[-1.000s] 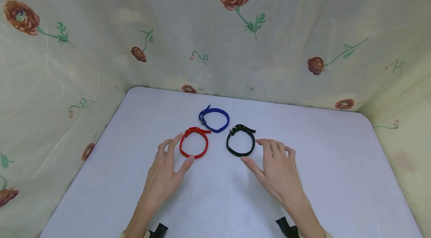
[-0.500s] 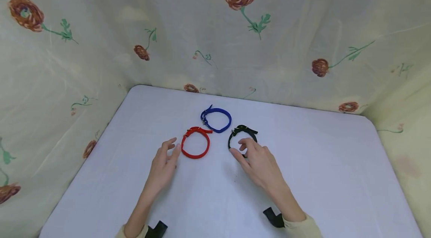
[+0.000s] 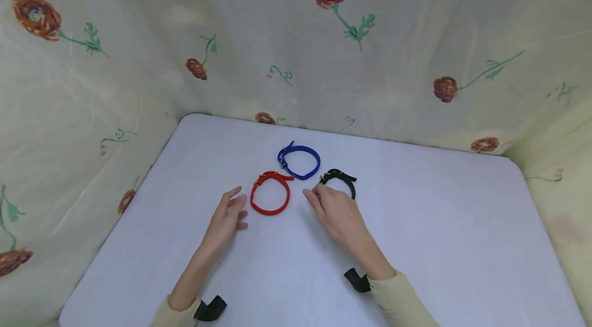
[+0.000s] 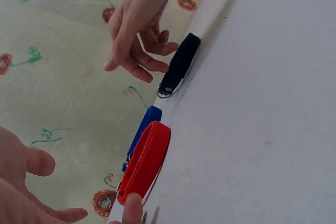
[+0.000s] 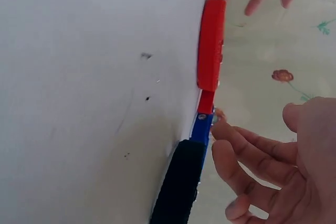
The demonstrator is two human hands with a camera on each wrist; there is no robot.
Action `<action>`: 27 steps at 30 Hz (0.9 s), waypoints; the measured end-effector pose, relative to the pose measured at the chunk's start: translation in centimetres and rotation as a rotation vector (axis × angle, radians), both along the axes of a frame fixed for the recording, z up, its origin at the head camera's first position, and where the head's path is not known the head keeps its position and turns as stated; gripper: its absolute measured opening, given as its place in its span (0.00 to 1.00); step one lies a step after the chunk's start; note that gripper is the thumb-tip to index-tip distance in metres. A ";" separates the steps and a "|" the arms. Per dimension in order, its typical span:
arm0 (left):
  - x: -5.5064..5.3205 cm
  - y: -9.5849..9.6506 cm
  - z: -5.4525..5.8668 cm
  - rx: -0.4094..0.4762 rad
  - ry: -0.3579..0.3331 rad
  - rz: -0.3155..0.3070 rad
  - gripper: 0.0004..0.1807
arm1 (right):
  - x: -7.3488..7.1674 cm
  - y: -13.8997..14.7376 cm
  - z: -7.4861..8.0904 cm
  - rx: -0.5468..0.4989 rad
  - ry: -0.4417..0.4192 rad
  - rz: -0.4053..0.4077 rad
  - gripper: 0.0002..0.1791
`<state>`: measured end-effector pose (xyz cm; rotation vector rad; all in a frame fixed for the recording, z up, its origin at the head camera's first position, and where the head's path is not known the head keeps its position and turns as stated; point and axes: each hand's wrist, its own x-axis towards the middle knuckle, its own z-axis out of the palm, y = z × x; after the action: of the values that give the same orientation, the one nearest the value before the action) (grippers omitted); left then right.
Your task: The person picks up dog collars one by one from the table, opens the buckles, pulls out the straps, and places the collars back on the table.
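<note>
Three buckled collars lie as rings on the white table: a red collar [image 3: 270, 212] on the left, a blue collar [image 3: 319, 162] at the back and a black collar [image 3: 339, 173] on the right. My left hand [image 3: 224, 221] hovers just left of the red collar, fingers loosely bent and nothing in them. Over the near part of the black collar is my right hand [image 3: 339, 214], which hides that part in the head view. In the right wrist view its fingers [image 5: 262, 166] are loosely curled beside the black collar [image 5: 181, 182], holding nothing.
White cloth covers the table [image 3: 439, 224], whose far edge meets a hanging flowered curtain [image 3: 388, 90]. The curtain also runs along the left and right sides. A black strap piece [image 3: 211, 309] shows at the left wrist and another [image 3: 357, 280] at the right.
My right hand has moved left from beside the black collar to over its near part. My left hand has drawn back from around the red collar. The collars have not moved on the table.
</note>
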<state>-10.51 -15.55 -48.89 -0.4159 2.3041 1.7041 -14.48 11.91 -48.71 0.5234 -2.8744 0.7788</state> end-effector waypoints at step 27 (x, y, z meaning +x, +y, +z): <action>-1.5 0.7 -0.8 0.156 -0.005 0.023 0.34 | -1.9 -5.7 -2.1 0.137 0.025 0.024 0.22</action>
<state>-11.98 -14.86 -49.72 -0.4162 2.1509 1.8758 -16.34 6.20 -50.76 0.5794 -2.9173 0.5768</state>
